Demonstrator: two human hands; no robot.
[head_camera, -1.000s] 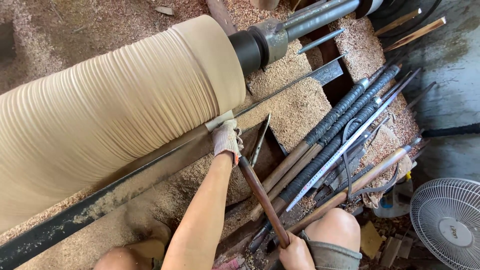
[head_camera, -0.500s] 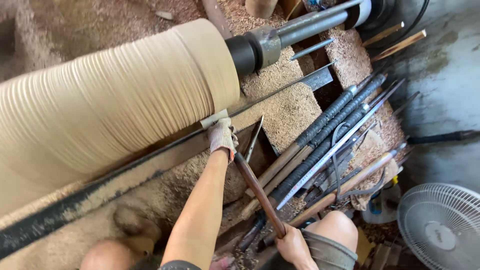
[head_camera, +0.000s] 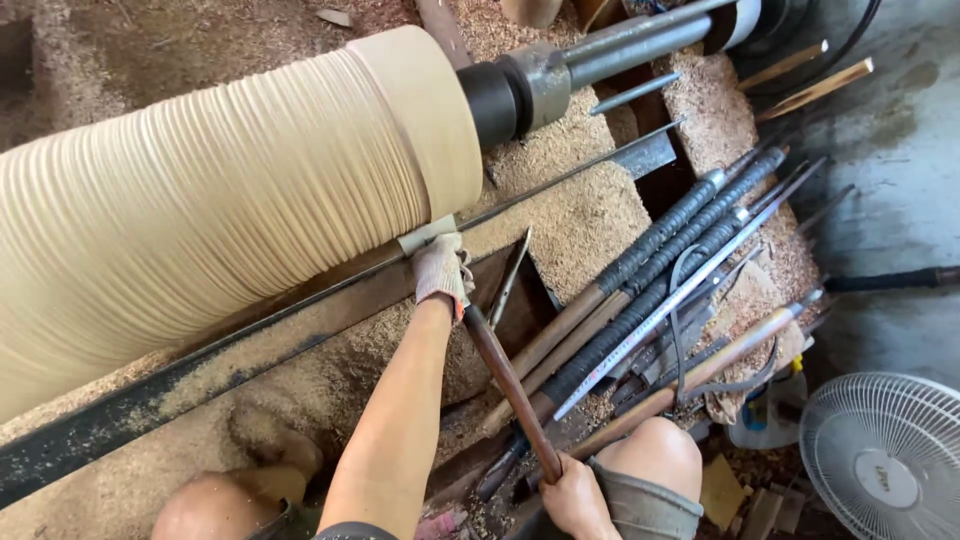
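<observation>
**Long chisel braced against a turning log on the lathe**

The left hand (head_camera: 441, 272), in a pale knit glove, has its fingers clenched over the front of a long turning tool (head_camera: 510, 390), pinning its flat blade on the dark steel tool rest (head_camera: 250, 345) that runs just beside the big wooden cylinder (head_camera: 220, 200); held there, the rest seems to take the load. The right hand (head_camera: 572, 495), bare, grips the near end of the reddish-brown round handle beside the knee, likely for leverage. The tool thus slants from near right up to the cylinder's right end. The pale wood is ridged with fine grooves, smooth at its right end, and carried on a grey metal shaft (head_camera: 600, 55). Coarse sawdust (head_camera: 590, 215) blankets everything. To the right lie spare long-handled chisels (head_camera: 650, 290), some cord-wrapped, and a white fan (head_camera: 885, 460).
</observation>
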